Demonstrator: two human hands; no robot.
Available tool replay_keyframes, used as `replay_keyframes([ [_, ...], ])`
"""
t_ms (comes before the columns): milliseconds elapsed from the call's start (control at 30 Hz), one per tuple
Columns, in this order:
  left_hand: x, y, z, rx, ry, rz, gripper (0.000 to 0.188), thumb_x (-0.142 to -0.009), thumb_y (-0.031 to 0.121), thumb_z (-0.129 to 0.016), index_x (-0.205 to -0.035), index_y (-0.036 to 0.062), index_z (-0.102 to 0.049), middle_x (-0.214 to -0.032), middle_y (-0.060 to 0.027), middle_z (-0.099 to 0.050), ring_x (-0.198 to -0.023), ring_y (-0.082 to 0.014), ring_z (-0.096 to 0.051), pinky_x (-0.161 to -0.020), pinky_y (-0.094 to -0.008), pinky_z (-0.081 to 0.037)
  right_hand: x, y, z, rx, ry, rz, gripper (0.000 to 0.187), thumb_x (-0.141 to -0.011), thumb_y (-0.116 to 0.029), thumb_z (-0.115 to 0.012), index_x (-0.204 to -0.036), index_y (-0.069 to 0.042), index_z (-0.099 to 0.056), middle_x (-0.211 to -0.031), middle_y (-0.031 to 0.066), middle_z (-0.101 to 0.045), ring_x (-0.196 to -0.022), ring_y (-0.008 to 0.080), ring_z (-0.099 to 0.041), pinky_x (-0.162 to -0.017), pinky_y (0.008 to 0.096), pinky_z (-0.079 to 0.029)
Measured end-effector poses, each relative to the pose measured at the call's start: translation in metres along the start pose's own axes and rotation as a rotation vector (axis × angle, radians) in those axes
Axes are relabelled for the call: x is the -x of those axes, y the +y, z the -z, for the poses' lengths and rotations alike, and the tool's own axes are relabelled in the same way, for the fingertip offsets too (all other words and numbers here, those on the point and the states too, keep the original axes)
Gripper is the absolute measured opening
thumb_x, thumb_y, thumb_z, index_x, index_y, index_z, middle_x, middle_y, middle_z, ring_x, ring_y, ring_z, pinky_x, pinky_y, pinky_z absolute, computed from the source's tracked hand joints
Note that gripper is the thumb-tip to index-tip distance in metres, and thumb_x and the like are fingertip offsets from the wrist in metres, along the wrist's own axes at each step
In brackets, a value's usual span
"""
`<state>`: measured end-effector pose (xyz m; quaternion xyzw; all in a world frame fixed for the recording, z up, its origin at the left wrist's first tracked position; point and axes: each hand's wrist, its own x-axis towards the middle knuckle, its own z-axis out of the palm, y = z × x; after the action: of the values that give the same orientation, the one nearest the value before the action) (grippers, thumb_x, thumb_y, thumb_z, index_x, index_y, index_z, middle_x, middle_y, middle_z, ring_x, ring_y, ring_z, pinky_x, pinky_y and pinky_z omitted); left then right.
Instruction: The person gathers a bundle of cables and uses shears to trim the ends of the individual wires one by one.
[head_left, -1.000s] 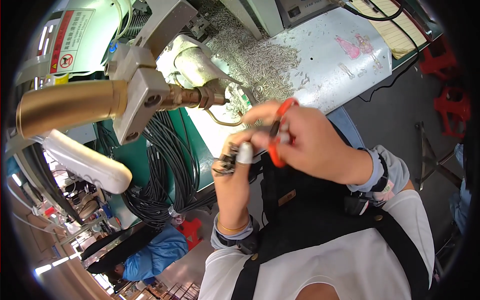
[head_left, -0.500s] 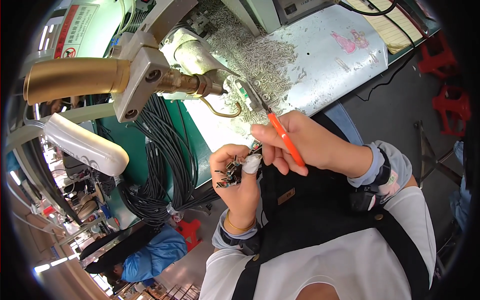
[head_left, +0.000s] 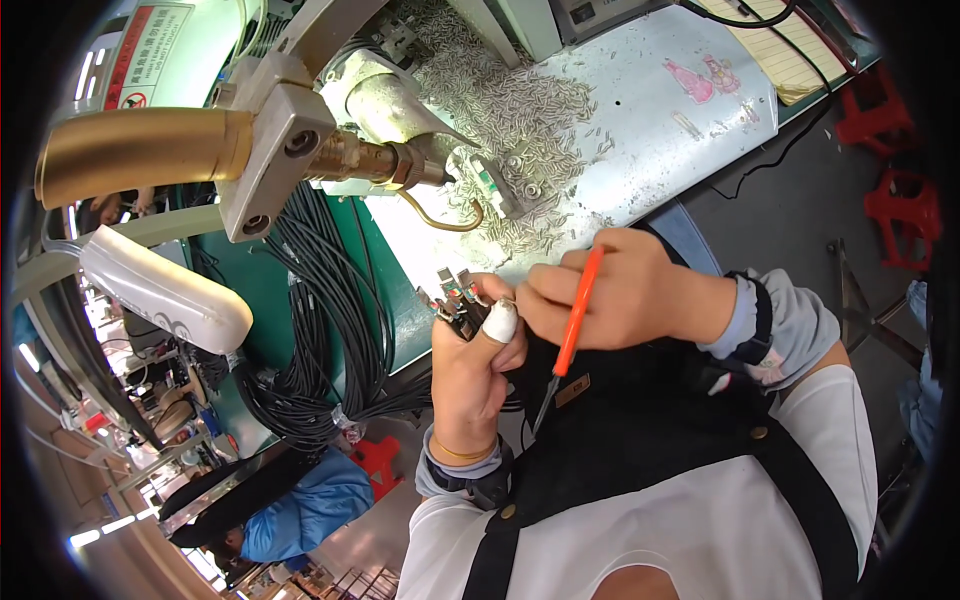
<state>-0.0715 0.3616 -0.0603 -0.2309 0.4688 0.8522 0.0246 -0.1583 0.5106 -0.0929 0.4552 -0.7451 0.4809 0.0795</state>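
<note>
Several small metal-ended cable connectors (head_left: 457, 290) stick up from my left hand (head_left: 470, 375), whose fingers are closed round them. Coloured wire ends show on them, and white tape (head_left: 500, 322) wraps the thumb. Close beside it, my right hand (head_left: 610, 295) grips orange-handled tweezers (head_left: 573, 320), whose thin metal tip points down toward my black apron. The right fingertips are next to the left thumb; whether they touch a connector is hidden. Beyond both hands, a small fixture with a green part (head_left: 490, 183) sits under the nozzle of a soldering head (head_left: 400, 165).
Small metal bits (head_left: 540, 130) are heaped over the white worktop (head_left: 660, 150). A bundle of black cables (head_left: 320, 310) lies at the left by a white lamp (head_left: 165, 290). Red stools (head_left: 903, 220) stand at the right; a person in blue (head_left: 310, 510) is at the lower left.
My right hand has drawn back from the fixture, and the tweezers have swung from pointing at it to pointing down at my apron. The left hand has turned, bringing the connectors upright.
</note>
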Motion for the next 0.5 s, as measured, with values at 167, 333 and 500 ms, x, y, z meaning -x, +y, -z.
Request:
replay_keyframes([
  [167,0.003,0.006,-0.004,-0.129,0.099,0.031,0.018,-0.075,-0.003,-0.06,-0.09,-0.0008,-0.052,-0.073,-0.0029,-0.052,-0.046,-0.0024,-0.036,-0.039,-0.0174,-0.023,-0.009,0.005,0.019,0.352,-0.009,0.326,0.02,-0.061,-0.02,-0.057,-0.08,-0.014,-0.059,-0.061,-0.0071,-0.044,-0.045,0.0063,-0.041,-0.042,0.0191,-0.029],
  [333,0.003,0.007,-0.005,-0.174,0.078,0.031,0.017,-0.074,-0.005,-0.06,-0.089,-0.0021,-0.052,-0.073,-0.003,-0.052,-0.046,-0.002,-0.036,-0.04,-0.0169,-0.023,-0.008,0.0,0.013,0.369,0.116,0.376,0.016,-0.066,-0.019,-0.056,-0.081,-0.012,-0.057,-0.058,-0.0061,-0.042,-0.045,0.0071,-0.043,-0.042,0.02,-0.03],
  [500,0.001,-0.005,-0.007,-0.529,0.121,-0.284,0.017,-0.074,-0.006,-0.059,-0.089,-0.0015,-0.052,-0.073,-0.0023,-0.052,-0.049,-0.0025,-0.038,-0.042,-0.0171,-0.026,-0.002,-0.006,0.008,0.331,-0.003,0.192,0.013,-0.072,-0.014,-0.055,-0.084,-0.009,-0.055,-0.062,-0.0032,-0.048,-0.048,0.0088,-0.048,-0.044,0.021,-0.033],
])
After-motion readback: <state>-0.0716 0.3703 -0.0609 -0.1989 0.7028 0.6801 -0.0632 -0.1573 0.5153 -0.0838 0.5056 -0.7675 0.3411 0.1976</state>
